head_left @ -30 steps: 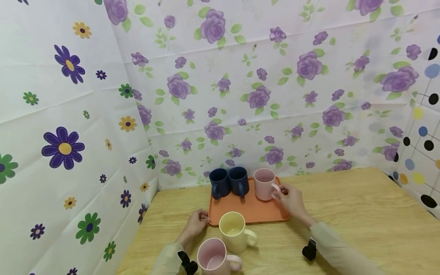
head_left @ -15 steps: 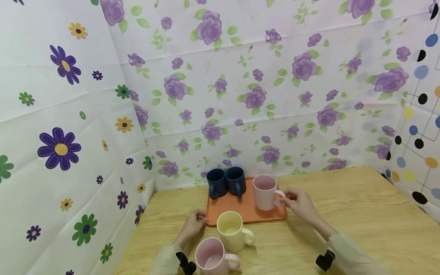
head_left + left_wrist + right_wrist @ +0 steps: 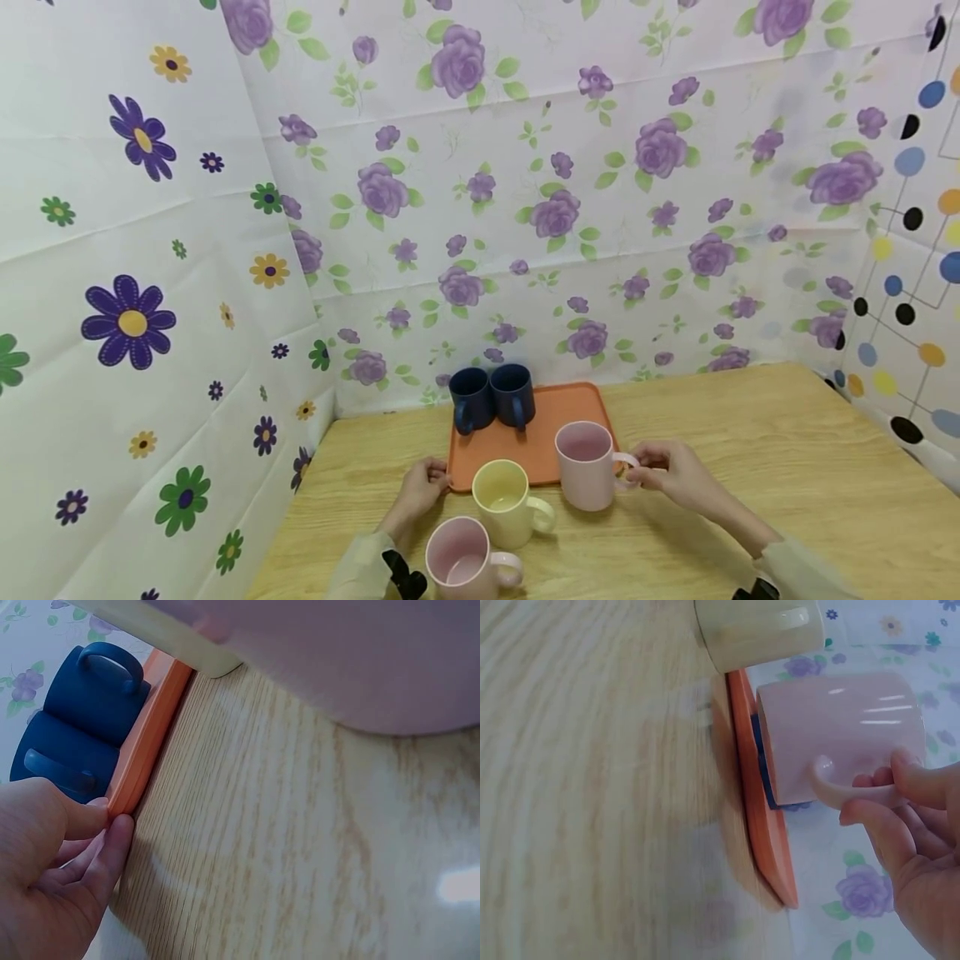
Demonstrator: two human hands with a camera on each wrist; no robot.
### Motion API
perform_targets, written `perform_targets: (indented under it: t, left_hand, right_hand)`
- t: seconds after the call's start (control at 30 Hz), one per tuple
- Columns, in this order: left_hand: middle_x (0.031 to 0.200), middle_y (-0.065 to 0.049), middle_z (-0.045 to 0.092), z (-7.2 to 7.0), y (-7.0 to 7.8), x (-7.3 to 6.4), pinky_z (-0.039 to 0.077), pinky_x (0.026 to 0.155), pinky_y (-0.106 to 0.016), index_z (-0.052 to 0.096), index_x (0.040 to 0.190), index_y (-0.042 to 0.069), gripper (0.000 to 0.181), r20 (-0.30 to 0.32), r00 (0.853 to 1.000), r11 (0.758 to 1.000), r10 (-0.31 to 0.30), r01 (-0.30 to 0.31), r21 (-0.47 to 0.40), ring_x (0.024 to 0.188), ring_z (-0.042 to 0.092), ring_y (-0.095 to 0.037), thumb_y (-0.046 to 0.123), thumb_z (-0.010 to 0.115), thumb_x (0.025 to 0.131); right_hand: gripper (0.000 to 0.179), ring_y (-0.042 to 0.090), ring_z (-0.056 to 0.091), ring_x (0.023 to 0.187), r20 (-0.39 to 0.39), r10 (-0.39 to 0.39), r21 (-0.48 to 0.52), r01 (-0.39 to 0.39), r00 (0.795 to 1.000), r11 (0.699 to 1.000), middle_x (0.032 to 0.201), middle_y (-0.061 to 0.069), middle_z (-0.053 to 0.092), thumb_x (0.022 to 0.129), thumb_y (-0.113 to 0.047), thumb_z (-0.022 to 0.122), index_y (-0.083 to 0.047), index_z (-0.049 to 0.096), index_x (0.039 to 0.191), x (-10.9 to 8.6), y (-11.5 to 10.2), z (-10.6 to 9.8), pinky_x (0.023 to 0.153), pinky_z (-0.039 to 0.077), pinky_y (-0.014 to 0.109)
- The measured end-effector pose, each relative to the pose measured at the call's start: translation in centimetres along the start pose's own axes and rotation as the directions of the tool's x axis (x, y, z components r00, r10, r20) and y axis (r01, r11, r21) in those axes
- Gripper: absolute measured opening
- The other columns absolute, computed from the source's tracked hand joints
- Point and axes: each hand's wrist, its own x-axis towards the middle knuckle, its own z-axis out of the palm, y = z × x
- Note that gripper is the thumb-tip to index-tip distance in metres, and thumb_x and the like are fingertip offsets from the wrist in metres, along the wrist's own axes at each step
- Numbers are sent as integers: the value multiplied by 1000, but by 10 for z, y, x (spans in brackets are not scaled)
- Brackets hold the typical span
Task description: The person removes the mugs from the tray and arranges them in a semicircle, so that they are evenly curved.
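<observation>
A pink mug [image 3: 586, 475] hangs at the front right edge of the orange tray [image 3: 558, 408], its handle pinched by my right hand [image 3: 678, 477]. In the right wrist view that mug [image 3: 840, 735] is off the table, with thumb and fingers round its handle. My left hand [image 3: 422, 490] grips the tray's front left corner; the left wrist view shows thumb and fingers [image 3: 116, 840] pinching the rim. Two dark blue mugs [image 3: 471, 398] stand side by side at the back left of the tray. A yellow mug [image 3: 501, 504] stands just in front of the tray.
A second pink mug [image 3: 459, 558] stands on the wooden table [image 3: 720, 442] nearest me, beside my left forearm. Flower-printed cloth [image 3: 480, 208] hangs behind the table and along its left side. Dotted cloth [image 3: 911, 333] hangs at the right.
My right hand has carried the pink mug from the tray's right side toward me and slightly right, over the front edge. The left hand has stayed at the tray's corner.
</observation>
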Motion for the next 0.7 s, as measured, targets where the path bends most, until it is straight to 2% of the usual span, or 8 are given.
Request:
perform_targets:
  t: [0.23,0.43,0.57,0.7]
  left_hand:
    - [89,-17,62,0,-1,0,58,66,-23,55,110,-16,24,-7,1000,1000,2,-2,-5,74,58,-13,-6,60,89]
    - [89,-18,62,1,1,-2,58,66,-24,55,110,-17,24,-15,1000,1000,8,-8,-6,73,58,-13,-7,61,89]
    - [89,-19,62,0,2,-2,59,67,-25,55,110,-17,24,-20,1000,1000,12,-12,-1,74,59,-13,-7,61,89]
    - [89,-19,62,1,2,-2,59,67,-24,54,110,-17,24,-16,1000,1000,13,-13,0,74,59,-13,-7,61,89]
  right_hand:
    - [17,11,68,74,79,-22,31,19,997,999,81,8,70,89,-11,68,4,66,98,-12,6,-7,61,61,31]
    - [12,8,66,73,137,-82,51,75,987,996,81,11,70,89,-8,66,3,65,95,-22,8,-12,60,59,26]
    - [11,5,65,73,153,-100,40,95,983,995,80,9,70,89,-10,67,1,66,93,-26,12,-12,58,56,23]
    - [11,7,66,74,148,-76,41,71,986,997,82,7,71,89,-12,67,-2,66,94,-30,15,-12,59,56,24]
